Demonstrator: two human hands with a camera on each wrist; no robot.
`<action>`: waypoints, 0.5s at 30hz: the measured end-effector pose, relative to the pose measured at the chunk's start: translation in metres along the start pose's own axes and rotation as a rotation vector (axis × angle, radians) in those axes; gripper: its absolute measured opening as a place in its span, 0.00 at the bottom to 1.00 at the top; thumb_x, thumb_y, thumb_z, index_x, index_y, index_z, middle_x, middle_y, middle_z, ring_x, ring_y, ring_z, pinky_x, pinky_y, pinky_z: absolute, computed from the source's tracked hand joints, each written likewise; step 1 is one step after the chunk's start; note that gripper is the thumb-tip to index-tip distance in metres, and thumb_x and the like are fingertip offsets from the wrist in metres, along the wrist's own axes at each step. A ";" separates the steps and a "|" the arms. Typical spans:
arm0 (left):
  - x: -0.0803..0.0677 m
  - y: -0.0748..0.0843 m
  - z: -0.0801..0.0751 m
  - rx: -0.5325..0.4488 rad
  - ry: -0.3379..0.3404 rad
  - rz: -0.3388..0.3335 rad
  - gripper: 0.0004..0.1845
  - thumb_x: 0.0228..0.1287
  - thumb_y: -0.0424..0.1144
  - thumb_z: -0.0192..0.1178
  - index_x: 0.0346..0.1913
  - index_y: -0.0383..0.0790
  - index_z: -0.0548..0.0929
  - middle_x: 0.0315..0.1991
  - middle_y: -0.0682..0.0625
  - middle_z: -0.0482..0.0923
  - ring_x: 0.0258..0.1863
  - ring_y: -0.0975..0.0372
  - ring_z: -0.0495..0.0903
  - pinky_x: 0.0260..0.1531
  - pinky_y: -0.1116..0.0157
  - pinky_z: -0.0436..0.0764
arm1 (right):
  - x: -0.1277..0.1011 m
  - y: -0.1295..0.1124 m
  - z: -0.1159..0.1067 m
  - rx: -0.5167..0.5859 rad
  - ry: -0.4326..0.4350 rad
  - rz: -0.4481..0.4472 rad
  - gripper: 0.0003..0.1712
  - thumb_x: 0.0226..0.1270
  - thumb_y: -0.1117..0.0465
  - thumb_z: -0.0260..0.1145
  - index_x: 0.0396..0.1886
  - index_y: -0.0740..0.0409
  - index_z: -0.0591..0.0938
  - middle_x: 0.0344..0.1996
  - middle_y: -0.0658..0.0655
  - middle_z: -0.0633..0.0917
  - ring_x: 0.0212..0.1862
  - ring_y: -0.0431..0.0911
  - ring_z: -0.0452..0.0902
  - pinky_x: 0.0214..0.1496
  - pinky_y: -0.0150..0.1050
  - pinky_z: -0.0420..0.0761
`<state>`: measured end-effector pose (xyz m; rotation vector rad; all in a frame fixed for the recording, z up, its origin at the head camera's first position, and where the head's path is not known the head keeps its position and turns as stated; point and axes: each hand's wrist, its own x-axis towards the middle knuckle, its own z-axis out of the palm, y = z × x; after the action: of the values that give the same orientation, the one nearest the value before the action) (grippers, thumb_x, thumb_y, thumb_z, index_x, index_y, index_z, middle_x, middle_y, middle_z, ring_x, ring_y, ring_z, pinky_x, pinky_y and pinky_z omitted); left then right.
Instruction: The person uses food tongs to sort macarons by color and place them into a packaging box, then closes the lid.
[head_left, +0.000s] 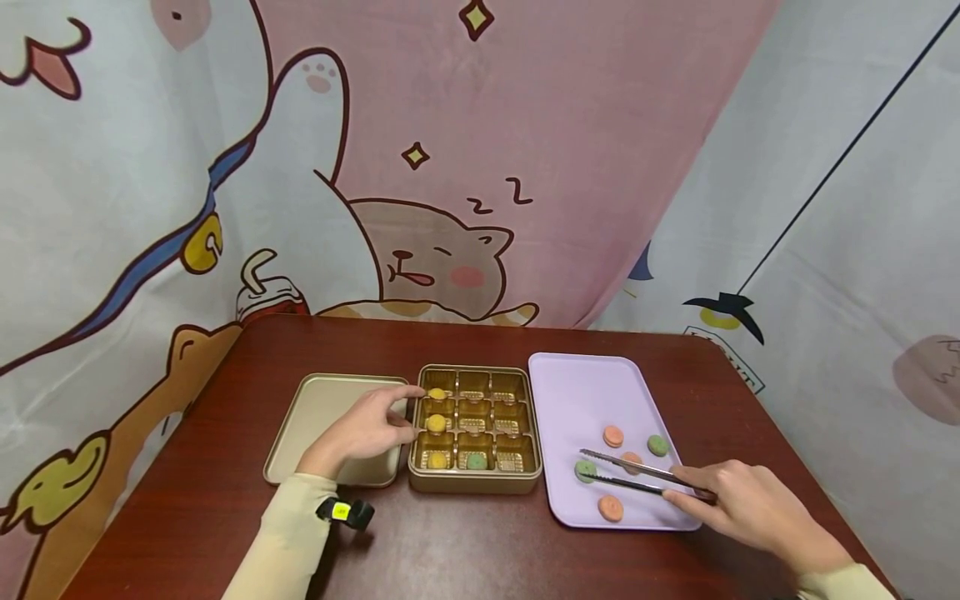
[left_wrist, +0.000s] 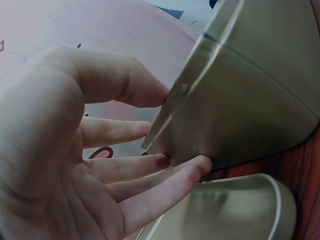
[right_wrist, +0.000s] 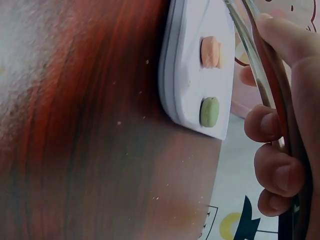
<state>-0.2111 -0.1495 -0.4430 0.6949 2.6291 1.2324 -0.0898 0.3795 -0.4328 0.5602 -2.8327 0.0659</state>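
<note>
**Four pieces boxed, five on the tray**

The gold box (head_left: 475,429) sits in the middle of the dark red tabletop (head_left: 465,550), divided into nine compartments. Four are filled: yellow pieces (head_left: 437,423) run down the left column, and a green one (head_left: 476,461) lies in the near middle cell. The other five cells look bare, so by my judgement the filling is a little under half done.

Just right of the box, the lilac tray (head_left: 577,392) carries five small round pieces, orange and green, flat like little biscuits. The right hand (head_left: 750,504) pinches a pair of metal tongs (head_left: 637,477), fingers curled round the handles, and the tips reach a green piece (head_left: 585,471) near the tray's left side. Whether the tips have closed on it I cannot tell.

The left hand (head_left: 365,432) rests with relaxed, nearly straight fingers against the box's left wall, steadying it rather than gripping, and lies over the box's lid (head_left: 315,408), which sits upturned just left of the box.
</note>
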 end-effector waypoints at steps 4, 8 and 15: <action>0.000 0.000 0.000 0.002 0.001 -0.005 0.34 0.61 0.33 0.70 0.72 0.36 0.76 0.71 0.37 0.74 0.40 0.64 0.89 0.49 0.58 0.86 | -0.001 0.000 0.002 0.010 -0.024 0.014 0.22 0.60 0.34 0.76 0.44 0.41 0.94 0.32 0.36 0.90 0.30 0.29 0.77 0.24 0.34 0.73; -0.001 -0.001 0.000 0.002 0.001 -0.010 0.34 0.61 0.33 0.70 0.72 0.37 0.76 0.70 0.36 0.74 0.41 0.63 0.89 0.49 0.58 0.86 | -0.001 0.000 0.003 0.021 -0.051 0.017 0.22 0.61 0.33 0.75 0.44 0.40 0.94 0.32 0.35 0.89 0.29 0.27 0.75 0.23 0.34 0.73; 0.000 -0.001 0.000 0.005 0.000 -0.005 0.34 0.61 0.33 0.70 0.72 0.36 0.76 0.70 0.36 0.75 0.41 0.64 0.89 0.49 0.58 0.86 | -0.002 0.002 0.006 -0.006 -0.072 0.001 0.24 0.62 0.32 0.74 0.44 0.43 0.94 0.34 0.38 0.91 0.31 0.29 0.80 0.25 0.37 0.79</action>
<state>-0.2114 -0.1507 -0.4437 0.6889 2.6329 1.2253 -0.0905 0.3812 -0.4391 0.5704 -2.9022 0.0387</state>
